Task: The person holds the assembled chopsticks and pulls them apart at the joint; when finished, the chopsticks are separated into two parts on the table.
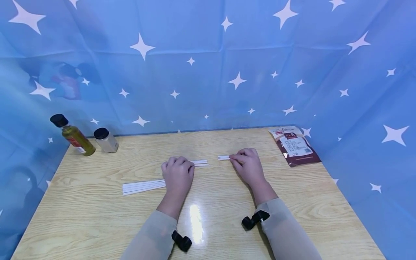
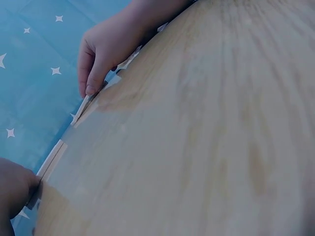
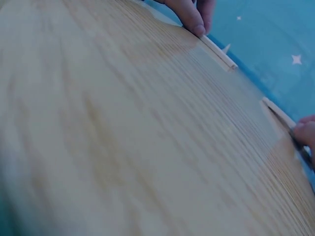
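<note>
My left hand [image 1: 178, 173] lies over the middle of the table, its thumb and fingers pinching thin white sticks [image 1: 200, 161] whose ends point right. Across a small gap, my right hand [image 1: 249, 165] pinches short white stick ends [image 1: 223, 157] in its fingertips, pointing left. In the left wrist view, the left hand [image 2: 15, 189] grips a pale stick [image 2: 51, 156] lying along the tabletop. The sticks' far parts are hidden under both hands. A fanned group of several white sticks [image 1: 141, 187] lies on the table, partly covered by the left hand.
An oil bottle [image 1: 76, 139] with a black cap and a black-lidded jar [image 1: 106, 141] stand at the back left. A maroon and white packet [image 1: 294, 146] lies at the back right. Behind the wooden table [image 1: 97, 224] hangs a blue starred cloth [image 1: 201, 72].
</note>
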Motion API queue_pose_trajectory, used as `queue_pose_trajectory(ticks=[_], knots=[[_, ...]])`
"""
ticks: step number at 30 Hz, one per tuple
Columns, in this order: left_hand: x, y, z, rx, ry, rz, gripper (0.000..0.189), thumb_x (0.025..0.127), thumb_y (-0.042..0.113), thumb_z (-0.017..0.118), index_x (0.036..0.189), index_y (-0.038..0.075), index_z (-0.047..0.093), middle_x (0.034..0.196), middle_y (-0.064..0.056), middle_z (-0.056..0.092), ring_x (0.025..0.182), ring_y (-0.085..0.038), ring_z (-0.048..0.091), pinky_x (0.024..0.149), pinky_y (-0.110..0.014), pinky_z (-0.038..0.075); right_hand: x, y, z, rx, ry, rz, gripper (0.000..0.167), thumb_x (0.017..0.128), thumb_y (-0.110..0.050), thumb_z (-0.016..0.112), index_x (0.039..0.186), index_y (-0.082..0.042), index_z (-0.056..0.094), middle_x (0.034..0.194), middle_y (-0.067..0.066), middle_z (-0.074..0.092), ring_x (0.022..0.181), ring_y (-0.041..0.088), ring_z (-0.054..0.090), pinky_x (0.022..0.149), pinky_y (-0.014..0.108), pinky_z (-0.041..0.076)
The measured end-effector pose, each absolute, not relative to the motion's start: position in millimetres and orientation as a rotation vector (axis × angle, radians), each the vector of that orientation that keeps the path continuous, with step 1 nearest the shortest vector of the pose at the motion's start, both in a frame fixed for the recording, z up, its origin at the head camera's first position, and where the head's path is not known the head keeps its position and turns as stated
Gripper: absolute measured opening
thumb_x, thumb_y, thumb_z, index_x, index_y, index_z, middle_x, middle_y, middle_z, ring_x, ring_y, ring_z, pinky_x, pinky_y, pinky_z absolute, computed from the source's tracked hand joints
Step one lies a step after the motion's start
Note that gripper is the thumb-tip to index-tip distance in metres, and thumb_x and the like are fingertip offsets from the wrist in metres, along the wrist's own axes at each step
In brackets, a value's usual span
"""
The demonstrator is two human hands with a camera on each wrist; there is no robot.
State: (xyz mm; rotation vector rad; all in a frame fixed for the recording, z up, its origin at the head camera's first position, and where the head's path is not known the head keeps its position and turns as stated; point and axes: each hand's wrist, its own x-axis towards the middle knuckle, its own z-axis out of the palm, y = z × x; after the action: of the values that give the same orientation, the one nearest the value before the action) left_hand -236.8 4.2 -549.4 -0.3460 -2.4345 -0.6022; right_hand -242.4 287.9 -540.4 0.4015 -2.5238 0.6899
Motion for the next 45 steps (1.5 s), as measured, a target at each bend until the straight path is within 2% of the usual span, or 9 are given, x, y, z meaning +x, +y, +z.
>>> queue_pose_trajectory(ticks=[4, 11, 22, 28, 37, 45], knots=[[-236.2, 2.1, -548.8, -0.320, -2.439, -0.579, 0.007, 0.087, 0.015, 0.087, 0.081, 0.017, 0.084, 0.093, 0.001, 0.077, 0.095, -0.029, 0.064, 0.087, -0.054, 0.045, -243.3, 287.6, -540.3, 0.407, -2.526, 0.685, 0.012, 0.092, -0.011, 0.086, 0.104, -0.013, 0.087, 0.106, 0.012, 0.074, 0.104, 0.036, 0.058, 0.092, 0.050, 0.048], [-235.3, 0.4, -545.4, -0.310, -2.502, -0.565, 0.013, 0.088, 0.027, 0.089, 0.081, 0.017, 0.083, 0.095, 0.002, 0.077, 0.098, -0.029, 0.063, 0.090, -0.054, 0.044, -246.2, 288.1, -541.4, 0.408, -2.516, 0.677, 0.013, 0.091, -0.013, 0.087, 0.104, -0.011, 0.087, 0.111, 0.013, 0.076, 0.109, 0.037, 0.058, 0.094, 0.051, 0.047], [-236.5, 0.6, -543.6, -0.266, -2.534, -0.619, 0.011, 0.091, 0.025, 0.089, 0.088, 0.017, 0.082, 0.099, -0.002, 0.076, 0.099, -0.029, 0.063, 0.090, -0.054, 0.043, -247.9, 288.1, -539.8, 0.249, -2.591, 0.875, 0.023, 0.095, -0.018, 0.084, 0.117, -0.008, 0.083, 0.123, 0.015, 0.073, 0.118, 0.039, 0.055, 0.098, 0.055, 0.046], [-237.5, 1.1, -542.6, -0.262, -2.528, -0.648, 0.012, 0.091, 0.023, 0.089, 0.100, 0.017, 0.085, 0.106, -0.002, 0.077, 0.102, -0.030, 0.064, 0.091, -0.054, 0.044, -247.8, 288.0, -539.5, 0.231, -2.628, 0.873, 0.023, 0.097, -0.022, 0.083, 0.116, -0.009, 0.084, 0.125, 0.015, 0.072, 0.120, 0.039, 0.054, 0.100, 0.054, 0.045], [-238.8, 5.1, -545.7, -0.292, -2.537, -0.633, 0.011, 0.092, 0.023, 0.088, 0.099, 0.016, 0.085, 0.105, -0.001, 0.077, 0.103, -0.030, 0.065, 0.092, -0.053, 0.044, -245.2, 290.9, -541.7, 0.221, -2.637, 0.844, 0.017, 0.095, -0.018, 0.084, 0.111, -0.011, 0.085, 0.123, 0.015, 0.072, 0.117, 0.039, 0.054, 0.099, 0.055, 0.045], [-240.0, 4.0, -545.2, -0.283, -2.571, -0.654, 0.009, 0.094, 0.021, 0.086, 0.101, 0.016, 0.083, 0.110, -0.001, 0.079, 0.112, -0.029, 0.066, 0.099, -0.055, 0.044, -246.0, 290.6, -541.6, 0.242, -2.644, 0.860, 0.015, 0.095, -0.017, 0.084, 0.109, -0.012, 0.086, 0.125, 0.015, 0.071, 0.118, 0.040, 0.053, 0.099, 0.056, 0.043]])
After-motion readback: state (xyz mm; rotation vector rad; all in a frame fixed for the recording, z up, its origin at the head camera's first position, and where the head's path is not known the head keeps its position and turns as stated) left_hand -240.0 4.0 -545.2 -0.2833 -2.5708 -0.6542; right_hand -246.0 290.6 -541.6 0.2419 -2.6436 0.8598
